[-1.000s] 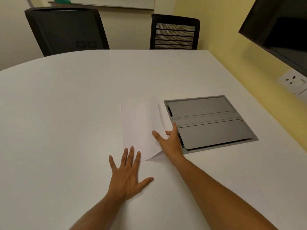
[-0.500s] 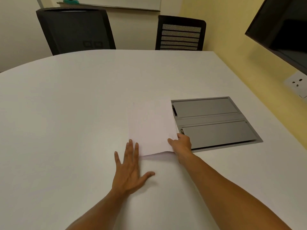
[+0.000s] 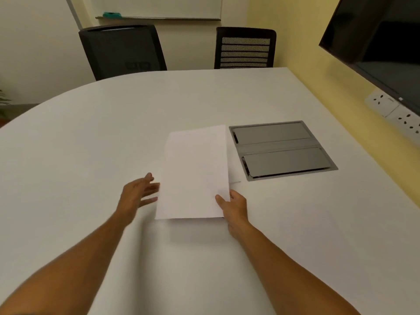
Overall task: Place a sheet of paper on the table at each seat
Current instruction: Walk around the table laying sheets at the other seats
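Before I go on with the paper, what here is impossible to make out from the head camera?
- Left hand: motion-blurred; whether it touches the paper is unclear.
- Right hand: fingers under the paper's corner hidden by the sheet.
- One sheet or several: too thin to tell.
- Chairs: seats hidden behind the table.
- Near table edge: cut off by the frame.

Two hands: the left hand (image 3: 136, 193) open just left of one sheet of paper (image 3: 194, 173), the right hand (image 3: 234, 206) pinching its near right corner. One table (image 3: 91, 133). One grey cable hatch (image 3: 280, 148) beyond the right fingertips. Two black chairs, (image 3: 122, 50) and (image 3: 245, 48), far past both. One wall screen (image 3: 381, 44).
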Demonstrator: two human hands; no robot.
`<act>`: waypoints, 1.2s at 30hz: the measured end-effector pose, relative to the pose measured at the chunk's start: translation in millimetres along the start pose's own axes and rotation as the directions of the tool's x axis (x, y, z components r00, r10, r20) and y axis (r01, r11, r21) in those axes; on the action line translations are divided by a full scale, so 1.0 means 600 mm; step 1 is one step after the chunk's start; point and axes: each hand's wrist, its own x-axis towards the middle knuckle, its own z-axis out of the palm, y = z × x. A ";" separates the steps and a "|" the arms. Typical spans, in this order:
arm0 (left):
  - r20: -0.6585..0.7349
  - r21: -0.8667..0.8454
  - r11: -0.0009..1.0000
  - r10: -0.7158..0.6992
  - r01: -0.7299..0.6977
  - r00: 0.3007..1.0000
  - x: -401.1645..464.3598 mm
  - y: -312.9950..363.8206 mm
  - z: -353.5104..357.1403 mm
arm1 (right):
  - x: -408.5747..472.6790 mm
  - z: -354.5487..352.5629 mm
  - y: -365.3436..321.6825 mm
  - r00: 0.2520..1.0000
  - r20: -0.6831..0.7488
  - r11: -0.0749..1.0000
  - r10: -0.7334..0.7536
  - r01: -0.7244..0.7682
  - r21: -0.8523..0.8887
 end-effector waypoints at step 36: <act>-0.486 0.574 0.706 -0.114 0.415 0.867 -0.320 -0.245 -0.386 | -0.282 0.241 0.209 0.888 0.366 0.432 0.277 0.225 -0.873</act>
